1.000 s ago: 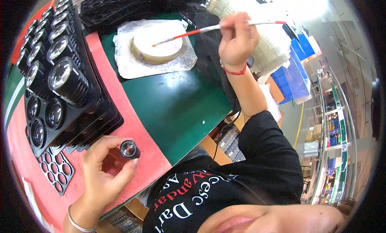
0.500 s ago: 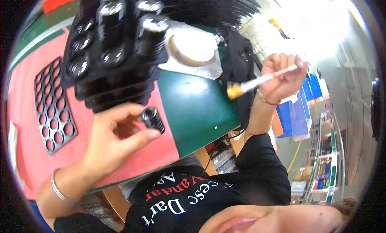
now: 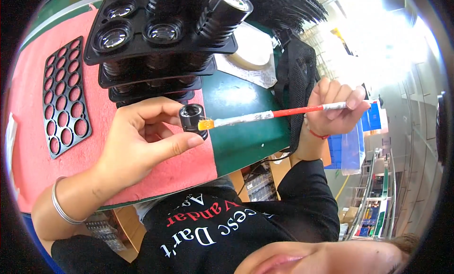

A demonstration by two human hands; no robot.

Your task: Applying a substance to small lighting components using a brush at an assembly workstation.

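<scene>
A short black ribbed lens barrel (image 3: 190,112) with a glassy open top is pinched between the thumb and fingers of my left hand (image 3: 135,139). It is held up, slightly tilted, over the pink mat. My right hand (image 3: 335,106) grips the far end of a paintbrush (image 3: 293,111), whose red handle is partly wrapped in whitish tape. The brush's yellow bristles are at the barrel's right side, below its rim; whether they touch it I cannot tell. Just beyond my left hand rises a stack of black trays (image 3: 94,57), the top one holding several lens barrels.
A black plate with round holes (image 3: 68,98) lies on the pink mat (image 3: 189,160) at left. On the green table (image 3: 246,146) are a cream round roll (image 3: 253,52), a black mesh pouch (image 3: 302,61) and thin black strips (image 3: 279,9). Blue bins (image 3: 372,117) stand at right.
The brush has swung from pointing down-left in the air to level, its bristles now at the lens barrel. The barrel is more upright, and the whole view has shifted a little.
</scene>
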